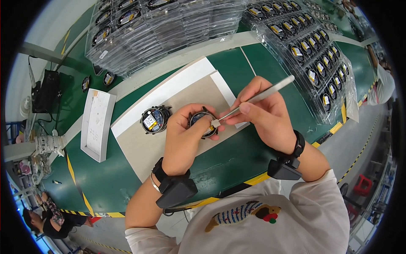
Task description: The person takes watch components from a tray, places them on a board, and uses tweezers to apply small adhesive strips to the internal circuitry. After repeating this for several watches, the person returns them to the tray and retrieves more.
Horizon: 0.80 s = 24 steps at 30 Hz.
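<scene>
My left hand (182, 142) is closed around an open round watch case (198, 116), its thumb lying over the inside. My right hand (272, 120) pinches slim metal tweezers (272, 89), whose tip reaches into the right side of that case. At the tip sits a small pale square piece (216, 123); whether the tweezers grip it or only touch it I cannot tell. Left of my left hand, a second open watch case (153, 120) with a yellow-and-white labelled battery lies on the brown sheet (137, 148). My fingers partly hide the held case.
A shallow white box (98, 122) lies left of the sheet. Tall stacked clear trays (169, 40) stand at the back; another clear tray (292, 63) of watch cases spreads at the right. Two loose cases and a black device (45, 92) are far left. A person sits lower left.
</scene>
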Each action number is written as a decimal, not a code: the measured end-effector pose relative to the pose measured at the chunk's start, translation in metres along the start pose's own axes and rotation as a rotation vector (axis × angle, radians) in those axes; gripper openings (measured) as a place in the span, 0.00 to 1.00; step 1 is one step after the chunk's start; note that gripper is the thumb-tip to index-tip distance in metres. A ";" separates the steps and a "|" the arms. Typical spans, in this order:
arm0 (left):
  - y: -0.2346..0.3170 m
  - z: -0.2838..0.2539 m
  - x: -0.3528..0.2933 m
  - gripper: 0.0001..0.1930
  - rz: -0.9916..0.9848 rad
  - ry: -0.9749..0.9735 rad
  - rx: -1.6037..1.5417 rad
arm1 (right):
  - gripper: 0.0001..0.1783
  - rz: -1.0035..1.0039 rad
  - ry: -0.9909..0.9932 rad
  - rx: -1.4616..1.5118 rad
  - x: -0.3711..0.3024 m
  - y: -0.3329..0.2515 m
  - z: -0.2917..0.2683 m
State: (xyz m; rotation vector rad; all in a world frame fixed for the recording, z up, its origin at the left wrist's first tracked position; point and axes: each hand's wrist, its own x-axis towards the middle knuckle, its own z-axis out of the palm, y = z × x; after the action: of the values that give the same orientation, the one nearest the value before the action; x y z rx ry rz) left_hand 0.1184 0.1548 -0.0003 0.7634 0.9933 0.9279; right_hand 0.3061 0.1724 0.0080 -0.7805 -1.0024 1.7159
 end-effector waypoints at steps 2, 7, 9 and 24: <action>0.002 0.001 0.001 0.10 0.006 -0.004 -0.080 | 0.06 -0.037 -0.025 -0.031 -0.002 0.005 -0.003; 0.002 0.001 0.001 0.12 0.020 -0.015 -0.088 | 0.05 -0.103 -0.054 -0.111 0.001 0.011 -0.004; 0.000 0.001 0.002 0.12 0.031 -0.024 -0.078 | 0.05 -0.118 -0.038 -0.124 0.000 0.011 -0.001; -0.003 0.002 0.001 0.10 0.068 -0.027 -0.042 | 0.05 -0.334 -0.030 -0.320 -0.008 0.017 0.006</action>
State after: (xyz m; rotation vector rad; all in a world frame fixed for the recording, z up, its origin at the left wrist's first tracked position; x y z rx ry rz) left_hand 0.1216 0.1545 -0.0023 0.7768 0.9265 0.9921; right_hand 0.2965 0.1598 -0.0042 -0.7394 -1.3661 1.3009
